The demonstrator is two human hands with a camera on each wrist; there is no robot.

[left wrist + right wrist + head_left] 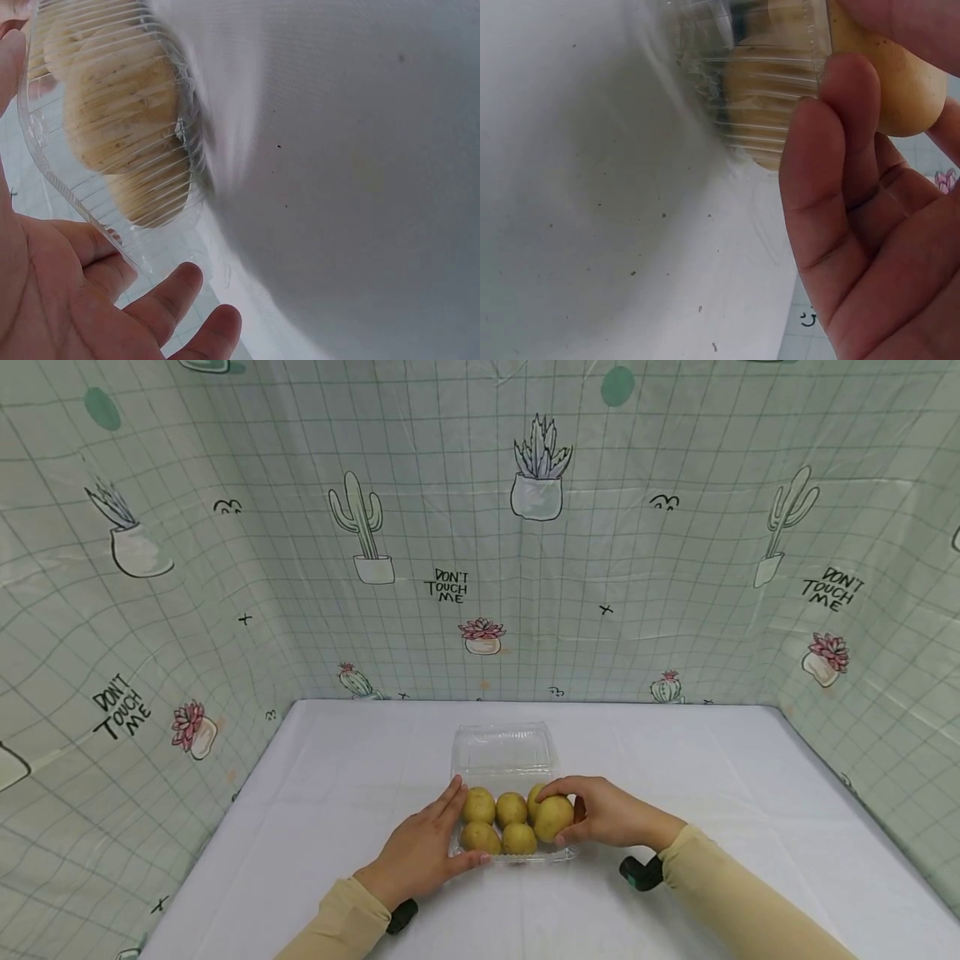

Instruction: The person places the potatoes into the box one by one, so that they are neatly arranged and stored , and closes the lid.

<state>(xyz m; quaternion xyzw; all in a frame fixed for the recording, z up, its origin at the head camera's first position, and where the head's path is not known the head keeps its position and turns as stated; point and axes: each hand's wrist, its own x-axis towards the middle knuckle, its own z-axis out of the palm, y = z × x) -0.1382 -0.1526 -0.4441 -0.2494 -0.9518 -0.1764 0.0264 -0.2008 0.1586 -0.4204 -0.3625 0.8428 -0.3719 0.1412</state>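
In the head view, a clear plastic clamshell box (517, 858) stands on the table, its lid (504, 748) folded back behind it. Several yellow-skinned potatoes (512, 808) sit inside in two rows. My right hand (611, 812) grips a potato (553, 818) at the box's front right corner, higher than the ones around it. In the right wrist view, two fingertips rest against the ribbed side wall (765, 75) below that potato (911, 82). My left hand (422, 852) spans the box's left side, fingers straight along the wall and thumb at the front edge.
A white cloth covers the table (360, 760). Behind and on both sides hangs a gridded curtain (420, 527) printed with cacti. Dark camera mounts (641, 872) sit under both wrists, close above the cloth.
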